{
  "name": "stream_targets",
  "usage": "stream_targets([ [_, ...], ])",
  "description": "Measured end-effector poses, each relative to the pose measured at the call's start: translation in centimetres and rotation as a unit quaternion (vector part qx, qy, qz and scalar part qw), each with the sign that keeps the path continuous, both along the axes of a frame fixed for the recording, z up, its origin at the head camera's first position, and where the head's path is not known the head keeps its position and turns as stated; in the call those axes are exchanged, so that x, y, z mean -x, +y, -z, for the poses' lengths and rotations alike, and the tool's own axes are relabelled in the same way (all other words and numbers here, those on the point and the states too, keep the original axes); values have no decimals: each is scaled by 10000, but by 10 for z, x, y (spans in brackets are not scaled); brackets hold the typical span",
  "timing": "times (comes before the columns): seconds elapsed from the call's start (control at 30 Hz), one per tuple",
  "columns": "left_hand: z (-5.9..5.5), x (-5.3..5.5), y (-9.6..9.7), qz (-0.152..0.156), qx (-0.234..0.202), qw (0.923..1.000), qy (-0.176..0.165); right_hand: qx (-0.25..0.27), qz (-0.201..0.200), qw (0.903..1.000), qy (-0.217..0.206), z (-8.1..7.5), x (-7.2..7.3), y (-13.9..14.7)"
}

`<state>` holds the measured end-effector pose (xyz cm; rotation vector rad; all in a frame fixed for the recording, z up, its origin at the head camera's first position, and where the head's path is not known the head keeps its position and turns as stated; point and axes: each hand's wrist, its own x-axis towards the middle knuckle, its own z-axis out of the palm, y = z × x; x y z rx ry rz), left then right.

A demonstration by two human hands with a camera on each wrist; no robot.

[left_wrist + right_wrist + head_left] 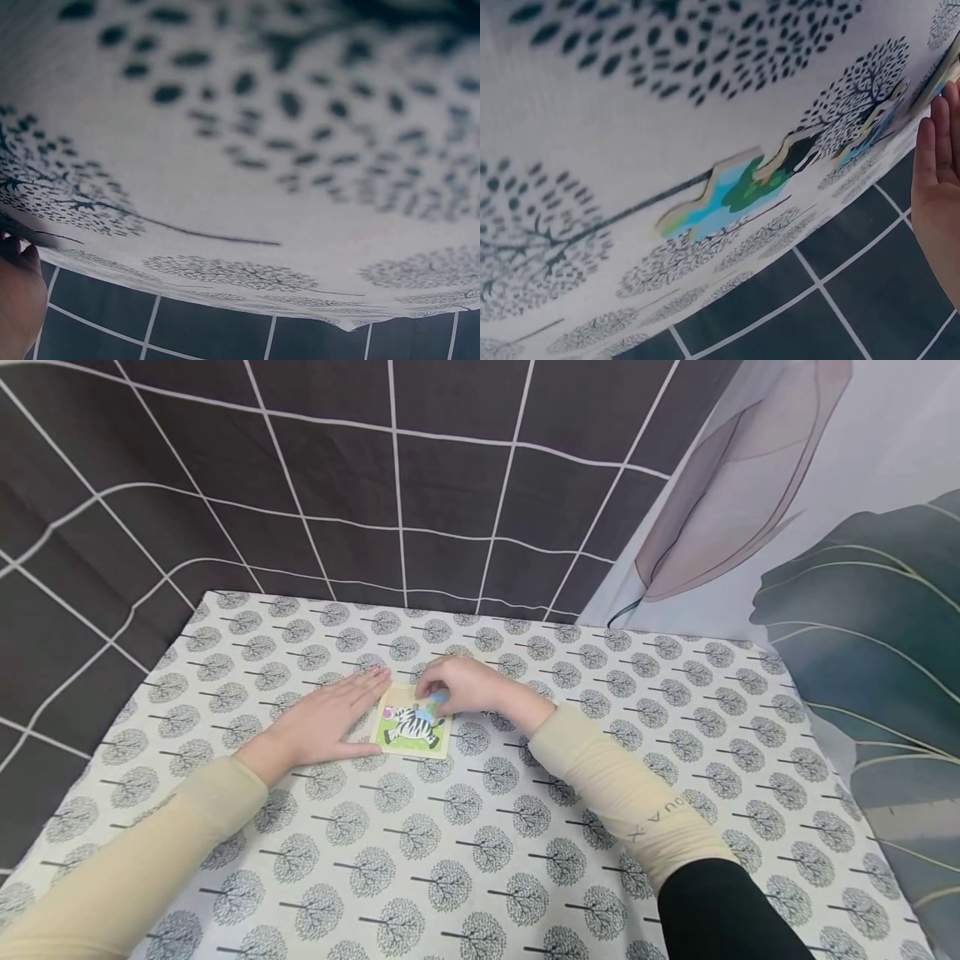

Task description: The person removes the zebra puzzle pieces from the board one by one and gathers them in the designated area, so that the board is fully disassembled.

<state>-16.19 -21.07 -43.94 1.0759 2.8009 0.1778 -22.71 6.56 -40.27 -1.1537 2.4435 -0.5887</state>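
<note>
A small square jigsaw puzzle board point(412, 742) with a zebra picture lies on the cloth in the head view. My left hand point(322, 718) rests flat beside it, fingers straight and reaching its left edge; only a bit of this hand point(19, 304) enters the left wrist view. Over the board's upper right, my right hand point(465, 685) pinches a blue and green puzzle piece point(437, 698), partly hidden by the fingers. In the right wrist view, the right hand point(939, 180) is at the right edge, close to the board.
Loose on the cloth in the right wrist view lie a blue and green puzzle piece point(739, 189) and another piece point(871, 135) farther along. A tree-print cloth point(450, 860) covers the table. Behind hangs a dark curtain with white grid lines point(450, 477); a leaf-print curtain point(885, 610) hangs at right.
</note>
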Motion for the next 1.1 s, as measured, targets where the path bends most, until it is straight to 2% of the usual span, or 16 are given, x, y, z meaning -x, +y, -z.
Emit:
stream_targets([
  [0.3, 0, 0, 1, 37, 4, 10000, 51, -113, -235, 9994, 225, -1, 0, 0],
  [0.5, 0, 0, 2, 7, 25, 10000, 57, -77, -199, 9996, 172, 0, 0, -2],
  [0.77, 0, -2, 0, -25, 11, 10000, 71, 233, 204, 9995, -79, 3, -2, 0],
  [1.1, 1, 0, 0, 11, -23, 10000, 87, 352, 784, 9963, -87, 11, -2, 8],
])
